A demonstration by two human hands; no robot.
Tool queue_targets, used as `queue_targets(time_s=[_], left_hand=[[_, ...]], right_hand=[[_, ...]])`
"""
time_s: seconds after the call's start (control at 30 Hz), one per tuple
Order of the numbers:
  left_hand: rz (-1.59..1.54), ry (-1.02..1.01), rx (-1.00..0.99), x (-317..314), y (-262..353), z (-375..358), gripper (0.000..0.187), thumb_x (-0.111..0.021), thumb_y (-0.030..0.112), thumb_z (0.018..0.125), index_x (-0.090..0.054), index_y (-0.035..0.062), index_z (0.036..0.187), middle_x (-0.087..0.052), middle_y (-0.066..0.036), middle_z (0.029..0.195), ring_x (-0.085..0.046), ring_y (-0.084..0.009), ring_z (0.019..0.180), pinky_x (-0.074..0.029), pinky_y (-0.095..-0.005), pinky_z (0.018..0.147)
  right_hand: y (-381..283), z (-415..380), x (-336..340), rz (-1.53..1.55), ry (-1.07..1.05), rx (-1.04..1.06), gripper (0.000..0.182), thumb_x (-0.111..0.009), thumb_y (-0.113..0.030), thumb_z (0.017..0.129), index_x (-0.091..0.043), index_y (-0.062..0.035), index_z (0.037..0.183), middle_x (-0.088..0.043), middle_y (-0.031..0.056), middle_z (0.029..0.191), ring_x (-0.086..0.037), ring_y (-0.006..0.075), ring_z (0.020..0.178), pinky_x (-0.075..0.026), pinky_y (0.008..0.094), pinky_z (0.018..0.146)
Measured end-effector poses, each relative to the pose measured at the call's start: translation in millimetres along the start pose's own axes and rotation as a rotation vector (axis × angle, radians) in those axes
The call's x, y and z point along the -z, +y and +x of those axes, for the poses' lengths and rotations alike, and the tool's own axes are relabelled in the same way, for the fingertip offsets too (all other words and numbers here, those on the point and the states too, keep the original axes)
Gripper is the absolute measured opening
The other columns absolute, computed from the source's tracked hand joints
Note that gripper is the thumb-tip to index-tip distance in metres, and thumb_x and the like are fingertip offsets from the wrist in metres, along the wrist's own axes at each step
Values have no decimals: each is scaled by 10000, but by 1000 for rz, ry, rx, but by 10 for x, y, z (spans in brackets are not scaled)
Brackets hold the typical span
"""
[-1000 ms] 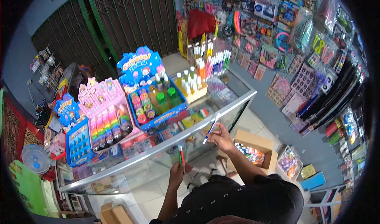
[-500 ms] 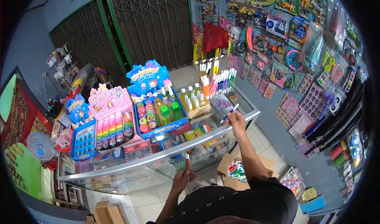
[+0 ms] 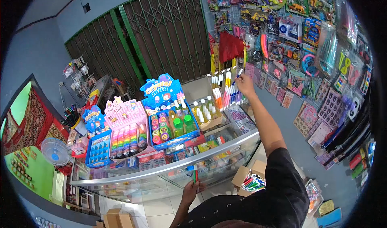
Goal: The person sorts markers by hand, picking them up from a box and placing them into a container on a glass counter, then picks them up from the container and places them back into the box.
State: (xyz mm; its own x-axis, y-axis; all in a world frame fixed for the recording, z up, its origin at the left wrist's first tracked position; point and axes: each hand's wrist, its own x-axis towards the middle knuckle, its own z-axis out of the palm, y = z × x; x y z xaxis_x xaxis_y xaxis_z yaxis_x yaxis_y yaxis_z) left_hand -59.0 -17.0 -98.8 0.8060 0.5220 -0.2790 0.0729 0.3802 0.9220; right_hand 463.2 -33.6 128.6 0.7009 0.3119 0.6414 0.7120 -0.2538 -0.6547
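My right hand [image 3: 245,86] is closed on a white marker with blue on it [image 3: 239,73], at the right side of the marker rack [image 3: 218,101]. Rows of markers in orange, black, yellow, pink and blue stand upright in that rack on the counter. Whether the held marker is inside a slot cannot be seen. Lower down, in front of the counter glass, my left hand [image 3: 192,190] grips red and green markers [image 3: 196,175], held upright. Beside the rack, white-capped bottles [image 3: 205,112] sit in a cardboard tray.
The glass counter [image 3: 169,167] carries a blue Crystal Mud box [image 3: 173,137] and a pink one [image 3: 127,141]. On the floor, an open carton [image 3: 240,175] holds many markers. Packaged toys [image 3: 290,26] hang along the right wall. A fan [image 3: 55,151] stands left.
My right hand has moved up and away from me, carrying the blue-and-white marker from above the counter's edge to the rack. My left hand still holds its markers. The view has shifted slightly.
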Motion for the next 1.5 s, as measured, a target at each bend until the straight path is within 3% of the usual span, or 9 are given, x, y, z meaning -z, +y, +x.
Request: queue_targets(time_s=[0.33,0.67,0.77,0.87,0.97,1.07,1.3,1.4,1.5], left_hand=[[-19,81,6,-19,50,-83,261,-449,192,1004,-519,-16,1145,-648,-143,951,-665,-236,910,-552,-346,809],[-43,54,-16,-34,-4,-58,291,-465,226,1000,-528,-11,1157,-646,-124,949,-661,-229,910,-548,-348,806],[-55,41,-19,-10,-22,-42,300,-469,231,999,-530,-12,1163,-646,-125,950,-659,-227,909,-546,-354,814],[-70,53,-9,1,-49,-8,310,-473,235,998,-529,-15,1174,-648,-131,965,-659,-226,914,-544,-349,817],[-25,21,-48,-2,-56,1,315,-473,232,999,-524,-17,1184,-652,-142,984,-658,-227,917,-543,-344,821],[-52,22,-35,12,-76,3,289,-446,209,1003,-512,-33,1147,-640,-170,982,-661,-278,942,-542,-386,849],[-85,24,-34,12,-73,-76,274,-464,207,1001,-512,4,1178,-659,-153,999,-659,-231,918,-545,-345,801],[-98,31,8,-23,11,-116,265,-464,212,1001,-511,10,1165,-656,-153,1005,-656,-232,923,-546,-351,800],[-157,20,0,-41,108,-109,285,-475,237,996,-510,11,1166,-645,-149,1024,-650,-223,922,-546,-363,800]], right_hand=[[126,265,-109,8,-110,126,139,-624,-160,778,-675,-48,845,-651,151,727,-659,288,706,-512,378,672],[147,231,-160,-247,-479,342,156,-584,-125,764,-691,-26,818,-661,215,808,-638,393,784,-510,448,755],[-89,208,-93,-292,-427,370,153,-623,-137,755,-693,-23,827,-662,217,860,-631,393,829,-505,444,794],[-187,158,-21,-209,-606,422,141,-656,-131,748,-696,-26,833,-654,208,916,-618,387,884,-496,445,823],[32,162,-142,-200,-679,670,179,-729,-155,732,-692,-22,846,-626,175,780,-619,341,813,-497,411,742],[105,191,-240,-297,-613,620,171,-703,-147,757,-697,-22,874,-638,185,814,-617,339,850,-495,410,771],[-243,93,-142,-365,-373,392,194,-644,-104,759,-675,-22,932,-650,202,865,-621,388,814,-514,421,753],[-406,-200,-85,-41,-146,441,168,-628,-97,777,-668,-9,915,-650,197,807,-629,363,737,-509,412,697],[-637,-907,-73,188,-143,236,97,-620,-84,810,-660,-19,871,-630,136,722,-589,232,619,-481,337,609]])
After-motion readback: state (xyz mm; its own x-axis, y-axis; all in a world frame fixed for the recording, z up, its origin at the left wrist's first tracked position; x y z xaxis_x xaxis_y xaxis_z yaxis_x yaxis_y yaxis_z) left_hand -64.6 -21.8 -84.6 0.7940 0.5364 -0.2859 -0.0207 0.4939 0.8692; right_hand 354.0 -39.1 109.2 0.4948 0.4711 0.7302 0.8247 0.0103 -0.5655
